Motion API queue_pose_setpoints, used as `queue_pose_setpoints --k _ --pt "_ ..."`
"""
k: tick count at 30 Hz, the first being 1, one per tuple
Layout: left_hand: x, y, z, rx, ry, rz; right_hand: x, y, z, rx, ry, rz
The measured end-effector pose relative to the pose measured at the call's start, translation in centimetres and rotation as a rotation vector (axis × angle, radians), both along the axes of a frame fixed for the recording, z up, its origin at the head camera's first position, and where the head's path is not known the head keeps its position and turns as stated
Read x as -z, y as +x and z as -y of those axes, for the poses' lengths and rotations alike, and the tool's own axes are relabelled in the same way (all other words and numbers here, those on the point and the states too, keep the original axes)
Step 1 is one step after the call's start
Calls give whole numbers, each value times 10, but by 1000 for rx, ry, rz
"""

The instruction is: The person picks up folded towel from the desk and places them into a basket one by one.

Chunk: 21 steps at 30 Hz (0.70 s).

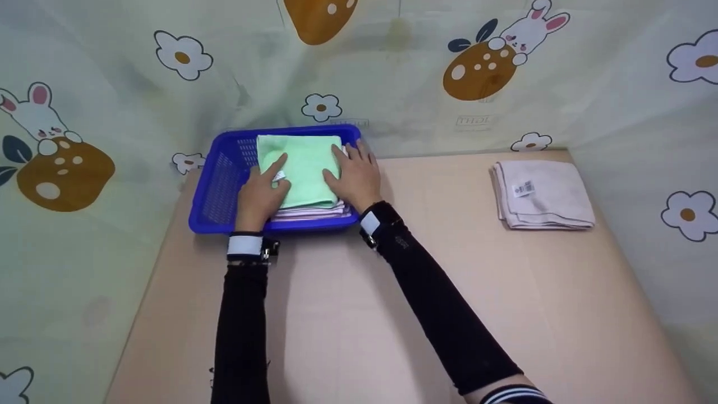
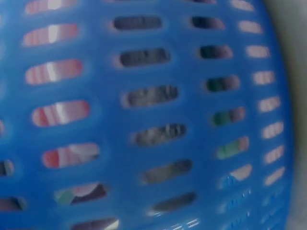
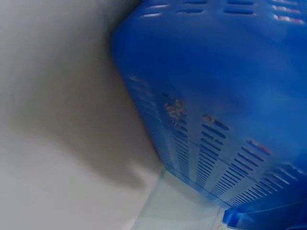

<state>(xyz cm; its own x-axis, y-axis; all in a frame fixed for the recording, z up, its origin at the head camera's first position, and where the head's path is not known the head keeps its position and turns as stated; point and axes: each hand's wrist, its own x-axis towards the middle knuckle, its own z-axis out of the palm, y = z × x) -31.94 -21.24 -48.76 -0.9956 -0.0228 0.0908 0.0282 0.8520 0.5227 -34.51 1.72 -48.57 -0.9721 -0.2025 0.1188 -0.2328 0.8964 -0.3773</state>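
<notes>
A folded light green towel lies on top of a stack of folded pinkish cloths in a blue plastic basket. At the towel's left edge rests my left hand, index finger and thumb extended over it, close to a small white tag. My right hand lies at the towel's right edge with its fingers spread towards the basket's far right corner. Both wrist views are filled by the slotted basket wall, with pink, dark and green fabric showing through the slots in the left one.
A folded pale pink towel with a white label lies on the right side of the light wooden table. Behind the basket and along both sides hangs a patterned curtain with flowers and rabbits.
</notes>
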Motion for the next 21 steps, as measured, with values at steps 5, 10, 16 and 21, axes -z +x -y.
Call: queue_pose_setpoints --k 5,10,16,21 --pt "1 11 -6 -32 -106 -456 -1 2 -3 -15 -34 4" --pt "2 31 -8 -3 -132 -652 -8 8 -7 -61 -137 9" --pt "8 52 -18 114 -145 -597 -33 18 -37 -80 -213 -15" --pt "15 56 -24 153 -182 -533 -42 42 -92 -77 -318 -87"
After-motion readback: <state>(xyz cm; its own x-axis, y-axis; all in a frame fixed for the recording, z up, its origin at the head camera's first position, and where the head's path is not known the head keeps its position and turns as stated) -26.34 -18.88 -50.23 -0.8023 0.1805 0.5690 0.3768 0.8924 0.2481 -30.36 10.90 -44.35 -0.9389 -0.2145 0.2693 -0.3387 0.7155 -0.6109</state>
